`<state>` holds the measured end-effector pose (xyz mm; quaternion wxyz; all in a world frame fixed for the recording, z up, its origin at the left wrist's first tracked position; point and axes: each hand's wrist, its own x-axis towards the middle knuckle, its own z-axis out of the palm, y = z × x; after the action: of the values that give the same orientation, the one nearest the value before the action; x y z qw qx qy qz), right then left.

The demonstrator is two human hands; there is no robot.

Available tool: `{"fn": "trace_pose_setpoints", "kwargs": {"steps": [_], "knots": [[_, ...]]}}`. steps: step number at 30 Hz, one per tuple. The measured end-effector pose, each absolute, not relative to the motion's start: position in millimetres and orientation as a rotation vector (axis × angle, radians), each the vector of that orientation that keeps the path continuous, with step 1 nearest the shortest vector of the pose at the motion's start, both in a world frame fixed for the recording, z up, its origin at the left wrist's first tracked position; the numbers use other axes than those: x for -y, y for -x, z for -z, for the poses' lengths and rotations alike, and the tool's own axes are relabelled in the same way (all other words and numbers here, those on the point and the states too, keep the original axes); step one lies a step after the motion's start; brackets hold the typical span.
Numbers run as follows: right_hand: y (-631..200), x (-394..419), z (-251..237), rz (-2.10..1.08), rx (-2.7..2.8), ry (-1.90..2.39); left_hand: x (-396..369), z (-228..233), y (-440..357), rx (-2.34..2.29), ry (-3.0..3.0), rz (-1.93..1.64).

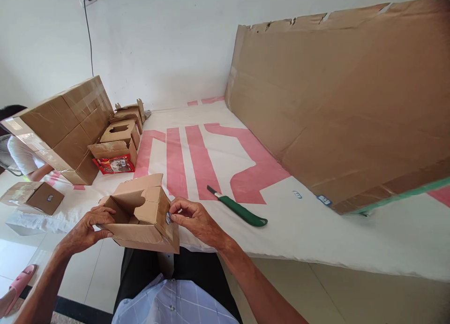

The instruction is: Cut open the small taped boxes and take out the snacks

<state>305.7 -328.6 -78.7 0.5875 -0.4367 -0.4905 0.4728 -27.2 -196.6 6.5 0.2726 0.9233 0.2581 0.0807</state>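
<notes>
A small open cardboard box [140, 235] rests at the table's front edge, its flaps raised and a curved cut-out showing in one of them. My left hand [93, 225] grips its left side, thumb outside and fingers over the rim. At the box's right end, my right hand [195, 218] pinches a small blue-and-white sticker [168, 217] against the cardboard. Whether the sticker is fully stuck down I cannot tell. To the right of that hand lies a green-handled knife [242, 211] with a short dark blade.
A large cardboard sheet [337, 103] leans at the right, with two small stickers [324, 200] near its lower edge. Stacked boxes [70, 122], smaller opened boxes [121, 131] and a red packet [114, 164] stand left. A closed box [35, 197] sits near another person's arm [38, 172].
</notes>
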Motion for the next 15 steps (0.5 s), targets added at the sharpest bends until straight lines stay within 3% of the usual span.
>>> {"fn": "trace_pose_setpoints", "kwargs": {"steps": [15], "knots": [[-309.5,331.5,78.6,-1.175,1.135,0.974,197.4,-6.0,27.4,-0.671,-2.529,-0.237]]}}
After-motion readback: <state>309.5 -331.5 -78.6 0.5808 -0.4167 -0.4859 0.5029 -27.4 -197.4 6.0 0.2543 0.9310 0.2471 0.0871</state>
